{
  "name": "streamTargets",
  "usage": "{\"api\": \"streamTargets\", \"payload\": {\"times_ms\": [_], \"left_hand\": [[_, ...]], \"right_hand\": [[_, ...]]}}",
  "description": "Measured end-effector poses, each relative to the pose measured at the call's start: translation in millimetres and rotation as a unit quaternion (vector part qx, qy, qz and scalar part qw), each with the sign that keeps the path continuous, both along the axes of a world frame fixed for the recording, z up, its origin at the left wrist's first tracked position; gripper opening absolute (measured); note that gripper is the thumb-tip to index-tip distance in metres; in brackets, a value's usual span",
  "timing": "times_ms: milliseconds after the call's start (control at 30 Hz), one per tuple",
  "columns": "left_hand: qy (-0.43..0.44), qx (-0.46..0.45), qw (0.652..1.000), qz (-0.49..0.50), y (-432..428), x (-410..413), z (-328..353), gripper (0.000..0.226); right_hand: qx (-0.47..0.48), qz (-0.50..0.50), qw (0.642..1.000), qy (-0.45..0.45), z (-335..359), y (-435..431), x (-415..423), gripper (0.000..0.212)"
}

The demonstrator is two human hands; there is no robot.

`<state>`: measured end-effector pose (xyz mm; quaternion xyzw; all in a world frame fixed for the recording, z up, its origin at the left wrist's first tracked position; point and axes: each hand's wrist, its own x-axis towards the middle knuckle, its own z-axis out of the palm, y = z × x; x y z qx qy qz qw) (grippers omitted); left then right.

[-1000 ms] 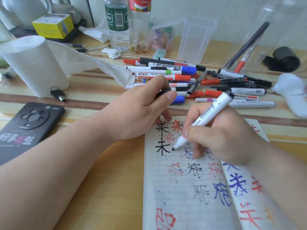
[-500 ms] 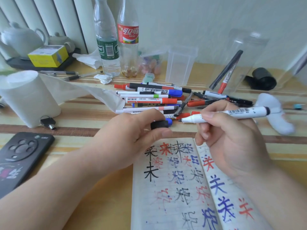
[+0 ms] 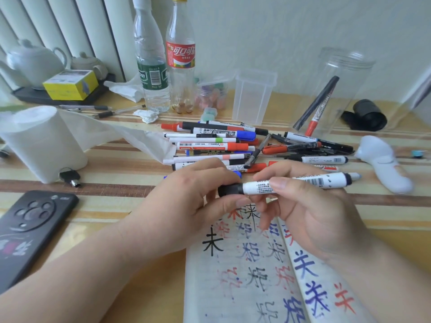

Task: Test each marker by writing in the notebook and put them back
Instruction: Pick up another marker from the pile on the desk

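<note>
In the head view, the left hand (image 3: 186,206) pinches the black cap (image 3: 229,190) between thumb and fingers. The right hand (image 3: 310,215) holds the white marker (image 3: 291,184) by its barrel, level above the far edge of the notebook (image 3: 233,287). So each grip is clamped: the left on the cap, the right on the marker.

The cap sits at the left end of the barrel. I judge the person is pressing it on, so the tip does not dry, and the marker lies sideways so that the two hands can push against each other.

The notebook lies open near the person, its pages full of black, red and blue characters. Beyond it a pile of markers (image 3: 210,145) lies on the striped worktop (image 3: 116,173), and to the right a clear jar (image 3: 333,94) holds two leaning markers. A paper roll (image 3: 39,143) and a phone (image 3: 28,229) are on the left. Two bottles (image 3: 151,66) stand by the pale wall (image 3: 279,31).
</note>
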<state>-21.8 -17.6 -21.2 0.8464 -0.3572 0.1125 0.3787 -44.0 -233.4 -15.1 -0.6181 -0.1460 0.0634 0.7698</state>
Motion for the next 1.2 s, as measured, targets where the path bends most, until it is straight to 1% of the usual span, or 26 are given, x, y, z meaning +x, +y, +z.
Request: {"api": "streamTargets", "payload": {"times_ms": [67, 200, 300, 433, 533, 600, 700, 833, 867, 933, 1033, 1100, 1133, 1167, 1200], "left_hand": [[-0.004, -0.018, 1.000, 0.003, 1, 0, 0, 0.027], [-0.008, -0.025, 1.000, 0.006, 1, -2, -2, 0.031], [-0.031, -0.046, 0.998, 0.024, 1, -3, -2, 0.029], [-0.069, -0.064, 0.994, 0.049, -9, -8, 0, 0.023], [-0.061, -0.067, 0.994, 0.059, -14, -7, -2, 0.026], [-0.048, -0.060, 0.995, 0.066, -13, -6, -3, 0.028], [-0.024, -0.042, 0.997, 0.065, -15, -4, -5, 0.031], [0.022, 0.009, 0.995, 0.096, -15, -5, -12, 0.054], [0.022, 0.018, 0.994, 0.103, -15, -5, -13, 0.057], [0.025, 0.031, 0.993, 0.111, -15, -5, -14, 0.059], [0.044, 0.047, 0.992, 0.108, -19, -5, -11, 0.053], [0.068, 0.061, 0.991, 0.095, -20, -7, -8, 0.050], [0.079, 0.067, 0.990, 0.090, -20, -8, -6, 0.054], [0.086, 0.072, 0.990, 0.088, -19, -9, -4, 0.059], [0.091, 0.078, 0.989, 0.088, -18, -10, -3, 0.063]], "right_hand": [[-0.011, 0.005, 1.000, -0.008, 1, -2, 0, 0.039], [-0.064, -0.023, 0.997, -0.019, 0, -1, 1, 0.045], [-0.048, -0.043, 0.998, 0.000, 2, 4, 1, 0.037], [-0.035, -0.109, 0.993, 0.036, 0, 11, 2, 0.045], [-0.038, -0.139, 0.989, 0.034, 0, 15, 2, 0.047], [-0.046, -0.137, 0.988, 0.051, 0, 14, 2, 0.042], [-0.035, -0.109, 0.991, 0.062, 0, 11, 3, 0.026], [0.039, -0.096, 0.994, 0.045, -3, 10, 6, 0.004], [0.034, -0.101, 0.994, 0.035, -3, 9, 7, 0.005], [-0.027, -0.121, 0.992, -0.008, -3, 6, 7, 0.009], [-0.104, -0.162, 0.979, -0.063, -2, 6, 7, 0.021], [-0.128, -0.192, 0.969, -0.090, 0, 6, 7, 0.019], [-0.134, -0.204, 0.964, -0.104, 3, 7, 6, 0.017], [-0.130, -0.213, 0.962, -0.112, 6, 7, 6, 0.022], [-0.121, -0.219, 0.961, -0.118, 11, 7, 5, 0.033]]}}
